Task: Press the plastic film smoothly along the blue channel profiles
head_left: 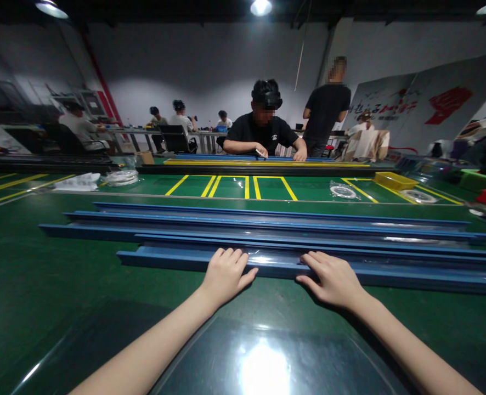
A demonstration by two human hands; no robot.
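Several long blue channel profiles lie side by side across the green table. The nearest blue profile (276, 269) has my left hand (226, 274) on it, fingers curled over its near wall and thumb along the front. Further right, my right hand (331, 277) grips the same wall, its fingertips over the top edge and its thumb in front. A shiny clear film shows inside the channel between my hands. Behind it lie the other blue profiles (103, 231), parallel to it.
A clear sheet (267, 351) lies on the green table (16, 285) nearest me. Beyond the profiles are yellow tape marks, coils in clear bags (343, 191) and a yellow tray (395, 181). A person in black (263, 129) works at yellow strips opposite; others are farther back.
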